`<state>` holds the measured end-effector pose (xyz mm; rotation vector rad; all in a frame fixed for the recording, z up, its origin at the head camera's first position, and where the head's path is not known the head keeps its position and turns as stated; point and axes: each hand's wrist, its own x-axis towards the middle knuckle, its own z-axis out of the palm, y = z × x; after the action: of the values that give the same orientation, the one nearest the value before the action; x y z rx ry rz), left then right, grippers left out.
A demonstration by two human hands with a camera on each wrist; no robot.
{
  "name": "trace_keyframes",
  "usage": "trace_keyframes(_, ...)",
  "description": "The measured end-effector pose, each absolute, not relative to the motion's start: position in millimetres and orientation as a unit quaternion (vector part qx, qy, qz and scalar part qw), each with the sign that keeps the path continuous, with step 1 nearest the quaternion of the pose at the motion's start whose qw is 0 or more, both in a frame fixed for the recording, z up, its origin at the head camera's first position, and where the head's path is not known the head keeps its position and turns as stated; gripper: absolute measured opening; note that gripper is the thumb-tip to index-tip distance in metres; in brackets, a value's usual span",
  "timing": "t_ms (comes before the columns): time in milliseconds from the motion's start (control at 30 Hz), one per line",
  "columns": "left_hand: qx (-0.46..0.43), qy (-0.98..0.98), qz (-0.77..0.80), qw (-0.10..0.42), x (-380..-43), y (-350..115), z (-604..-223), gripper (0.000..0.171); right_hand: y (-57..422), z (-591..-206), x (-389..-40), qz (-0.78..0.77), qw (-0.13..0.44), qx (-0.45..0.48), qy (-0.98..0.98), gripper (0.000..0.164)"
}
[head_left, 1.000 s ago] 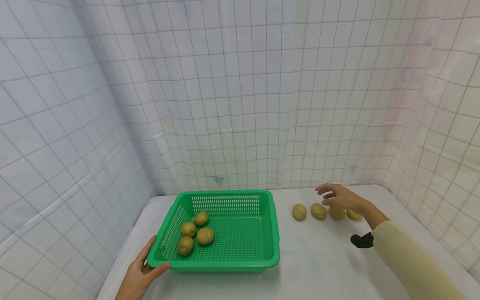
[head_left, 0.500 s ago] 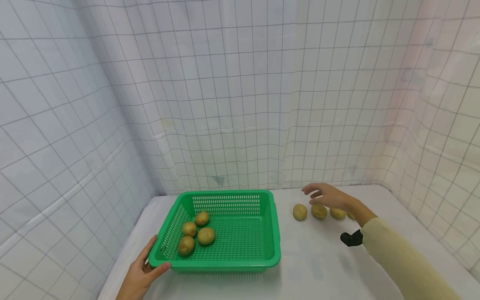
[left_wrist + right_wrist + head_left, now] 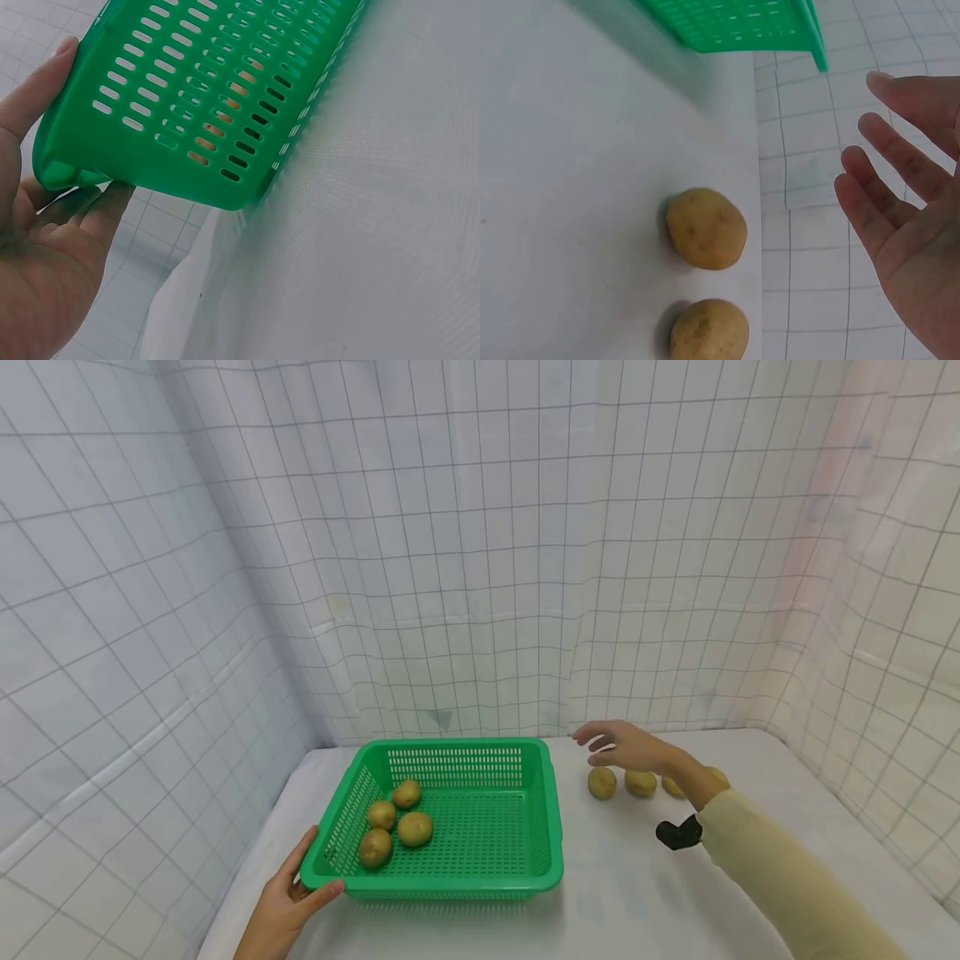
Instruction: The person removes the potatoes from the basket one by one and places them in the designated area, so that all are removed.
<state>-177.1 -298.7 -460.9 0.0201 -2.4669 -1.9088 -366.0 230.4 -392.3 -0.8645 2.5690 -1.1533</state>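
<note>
A green plastic basket sits on the white table, with several potatoes grouped in its left part. My left hand grips its near left corner. In the left wrist view, the thumb and fingers of that hand are on either side of the rim. To the right of the basket, my right hand hovers with loosely bent fingers and nothing in them. It is above and slightly behind the leftmost potato of a row on the table. The right wrist view shows this potato apart from the hand.
Further potatoes continue the row to the right, partly hidden by the right forearm. A black object is at the right wrist, by the cuff. White gridded sheeting rises behind the table and on both sides.
My right hand has moved left along the potato row, from the potatoes further right to the leftmost one, holding nothing. The left hand stays on the basket corner.
</note>
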Motion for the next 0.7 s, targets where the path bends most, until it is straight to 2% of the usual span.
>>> trace_keyframes(233, 0.002, -0.786, -0.618, 0.006, -180, -298, -462, 0.093, 202, -393, -367, -0.396, 0.093, -0.323, 0.854, 0.040)
trace_keyframes(700, 0.008, -0.788, -0.616, 0.003, -179, -299, -460, 0.095, 145, -378, -374, -0.396, 0.125, -0.386, 0.824, 0.044)
